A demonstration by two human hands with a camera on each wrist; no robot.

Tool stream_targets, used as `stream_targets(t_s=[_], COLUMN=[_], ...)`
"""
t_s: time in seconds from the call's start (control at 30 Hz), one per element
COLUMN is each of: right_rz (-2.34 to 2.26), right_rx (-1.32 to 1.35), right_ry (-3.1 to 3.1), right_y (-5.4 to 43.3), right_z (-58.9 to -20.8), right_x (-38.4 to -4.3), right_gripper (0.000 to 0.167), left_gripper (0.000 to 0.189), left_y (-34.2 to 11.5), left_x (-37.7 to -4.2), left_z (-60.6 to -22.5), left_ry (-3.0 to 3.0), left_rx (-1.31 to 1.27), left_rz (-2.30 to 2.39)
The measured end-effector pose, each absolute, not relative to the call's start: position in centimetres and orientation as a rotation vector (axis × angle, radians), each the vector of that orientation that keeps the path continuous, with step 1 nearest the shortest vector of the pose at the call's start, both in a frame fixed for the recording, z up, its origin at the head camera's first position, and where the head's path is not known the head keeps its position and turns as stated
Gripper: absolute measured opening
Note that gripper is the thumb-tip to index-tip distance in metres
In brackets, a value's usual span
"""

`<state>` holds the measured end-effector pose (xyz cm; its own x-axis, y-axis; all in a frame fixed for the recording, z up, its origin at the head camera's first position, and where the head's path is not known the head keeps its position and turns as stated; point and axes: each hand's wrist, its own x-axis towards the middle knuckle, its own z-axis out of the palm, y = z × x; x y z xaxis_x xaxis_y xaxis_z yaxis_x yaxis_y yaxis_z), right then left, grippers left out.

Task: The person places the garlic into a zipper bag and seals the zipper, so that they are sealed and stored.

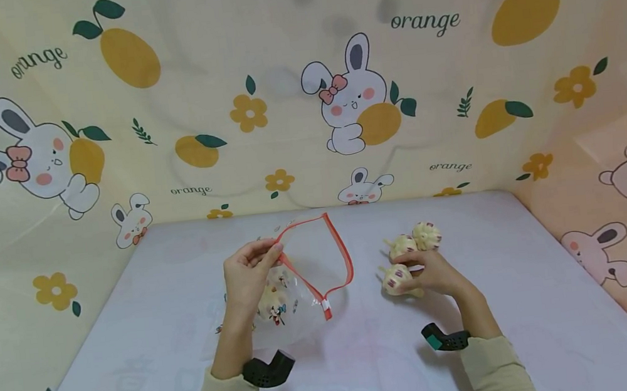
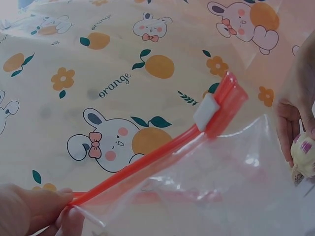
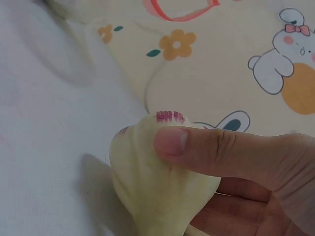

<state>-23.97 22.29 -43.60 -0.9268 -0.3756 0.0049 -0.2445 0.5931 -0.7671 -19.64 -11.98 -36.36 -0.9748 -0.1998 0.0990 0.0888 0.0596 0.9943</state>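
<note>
My left hand (image 1: 247, 274) pinches the red-edged mouth of a clear slider zip bag (image 1: 312, 331) between thumb and fingers. The bag's mouth gapes, and its white slider (image 2: 206, 112) sits at one end of the red strip (image 2: 142, 166). Inside the bag a pale garlic bulb (image 1: 271, 301) shows through the printed plastic. To the right, my right hand (image 1: 437, 273) grips another garlic bulb (image 3: 142, 167), cream with purple marks, its thumb across the side. Just beyond that hand lie two more bulbs, a nearer one (image 1: 400, 247) and a farther one (image 1: 427, 235).
A white cloth (image 1: 154, 362) covers the table. Behind it rises a patterned backdrop (image 1: 286, 148) with rabbits and oranges. Each wrist carries a black camera, the left one (image 1: 269, 370) and the right one (image 1: 445, 337).
</note>
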Motion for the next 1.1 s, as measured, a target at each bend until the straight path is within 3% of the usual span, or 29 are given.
stream_targets(t_s=[1.1], right_rz=[-1.524], right_rx=[-0.52], right_ry=[2.677], right_y=[20.4], right_z=[-41.0], right_x=[-23.2], right_gripper=[0.057], left_gripper=[0.022], left_y=[-11.7], left_x=[-19.6], left_z=[-36.4], left_ry=[-2.112], left_rx=[0.089], left_rz=[-2.028])
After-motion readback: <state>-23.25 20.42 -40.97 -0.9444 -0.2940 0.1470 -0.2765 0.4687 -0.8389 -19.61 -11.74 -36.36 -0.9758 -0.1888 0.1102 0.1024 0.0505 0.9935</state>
